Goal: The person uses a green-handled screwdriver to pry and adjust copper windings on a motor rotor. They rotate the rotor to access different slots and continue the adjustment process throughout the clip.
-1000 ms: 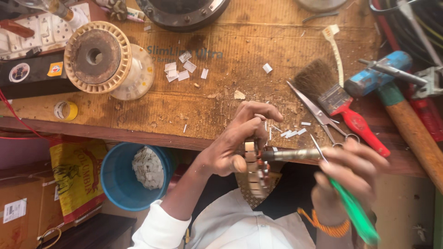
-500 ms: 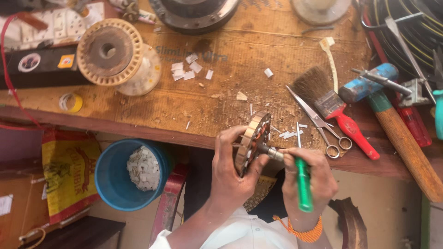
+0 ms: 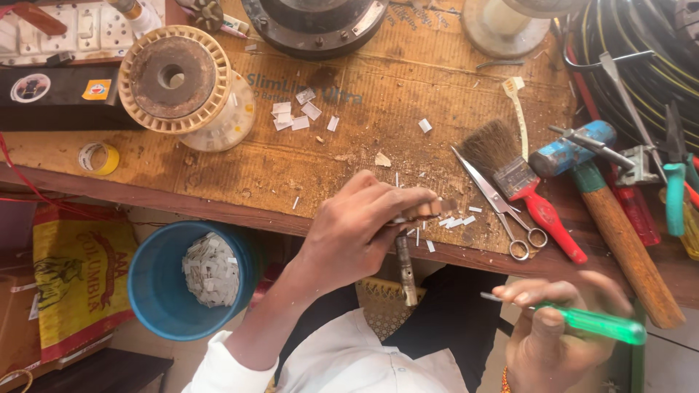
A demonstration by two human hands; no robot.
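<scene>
Your left hand [image 3: 357,233] is curled tight over the rotor [image 3: 429,209] — only its slotted rim shows past your fingertips, and its shaft [image 3: 406,269] hangs down below your palm, over the bench [image 3: 218,175] edge. Your right hand [image 3: 561,327] sits well apart, lower right, fingers closed round a green screwdriver [image 3: 597,324]. Scissors [image 3: 502,207] and a brush [image 3: 517,178] lie just beyond the rotor.
</scene>
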